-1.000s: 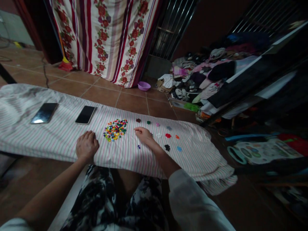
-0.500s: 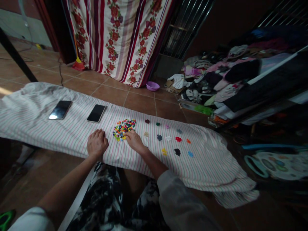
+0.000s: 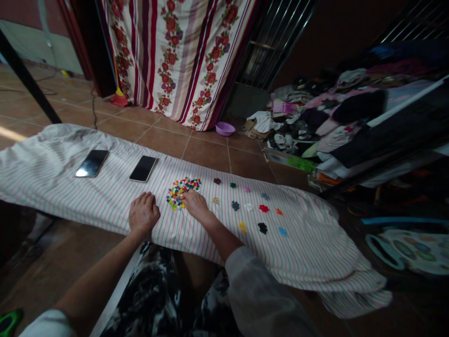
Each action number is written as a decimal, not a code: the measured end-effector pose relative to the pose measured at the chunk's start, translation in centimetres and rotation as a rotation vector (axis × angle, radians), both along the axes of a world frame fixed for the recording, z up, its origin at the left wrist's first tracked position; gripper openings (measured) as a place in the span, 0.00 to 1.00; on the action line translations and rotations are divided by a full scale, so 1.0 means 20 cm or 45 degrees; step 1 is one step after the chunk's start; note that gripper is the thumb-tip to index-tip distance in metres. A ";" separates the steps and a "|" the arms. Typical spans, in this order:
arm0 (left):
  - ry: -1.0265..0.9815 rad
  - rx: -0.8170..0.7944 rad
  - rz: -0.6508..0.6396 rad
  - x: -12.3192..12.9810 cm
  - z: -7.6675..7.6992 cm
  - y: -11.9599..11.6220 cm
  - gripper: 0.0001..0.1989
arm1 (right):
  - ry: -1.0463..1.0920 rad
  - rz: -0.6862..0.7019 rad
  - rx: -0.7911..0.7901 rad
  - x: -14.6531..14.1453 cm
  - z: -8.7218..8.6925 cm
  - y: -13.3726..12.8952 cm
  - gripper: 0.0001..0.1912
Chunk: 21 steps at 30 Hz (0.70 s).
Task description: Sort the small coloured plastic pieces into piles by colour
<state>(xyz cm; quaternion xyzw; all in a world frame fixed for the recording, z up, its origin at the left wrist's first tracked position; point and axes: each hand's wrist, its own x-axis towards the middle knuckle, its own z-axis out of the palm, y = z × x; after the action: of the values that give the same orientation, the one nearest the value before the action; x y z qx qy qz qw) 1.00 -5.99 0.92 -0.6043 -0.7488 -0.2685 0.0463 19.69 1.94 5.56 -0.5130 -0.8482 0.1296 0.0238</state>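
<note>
A mixed pile of small colourful pieces [image 3: 178, 189] lies on the striped cloth [image 3: 315, 252]. My right hand [image 3: 195, 204] is at the pile's right edge, its fingers pinched together among the pieces; whatever is between the fingertips is too small to make out. Left of the pile, my left hand [image 3: 143, 211] rests on the cloth with its fingers curled in, and what lies under them is hidden. To the right are several single-colour clusters, among them a red one [image 3: 264, 208], a black one [image 3: 262, 228], a yellow one [image 3: 242, 227] and a blue one [image 3: 282, 231].
Two phones, one [image 3: 91, 163] at the far left and another [image 3: 143, 168] nearer the pile, lie on the cloth. On the tiled floor beyond stand a purple basin [image 3: 225, 128] and a red broom [image 3: 119, 99]. Clothes [image 3: 315, 112] are heaped at the right.
The whole view has shifted slightly, so the cloth and things appear a little lower and further right. Both hands keep nearly the same places relative to the pile.
</note>
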 end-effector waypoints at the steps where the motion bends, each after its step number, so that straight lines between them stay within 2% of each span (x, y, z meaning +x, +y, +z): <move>1: 0.010 0.012 0.000 0.00 0.00 0.00 0.19 | -0.033 0.016 0.009 -0.01 0.01 0.01 0.13; 6: 0.063 0.062 -0.001 -0.01 -0.02 0.01 0.18 | -0.109 0.049 0.036 -0.02 0.05 0.01 0.14; 12: 0.081 0.060 0.001 -0.01 -0.02 0.01 0.18 | -0.044 -0.001 0.045 0.00 0.04 -0.02 0.14; 21: 0.040 0.037 0.002 -0.01 -0.01 0.01 0.18 | -0.152 -0.015 -0.041 -0.06 0.07 0.01 0.15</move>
<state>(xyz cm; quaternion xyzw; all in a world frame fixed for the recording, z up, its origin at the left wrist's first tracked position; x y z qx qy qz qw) 0.85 -5.83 0.64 -0.6070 -0.7446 -0.2696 0.0671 18.40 2.20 6.88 -0.5252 -0.8428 0.1124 -0.0343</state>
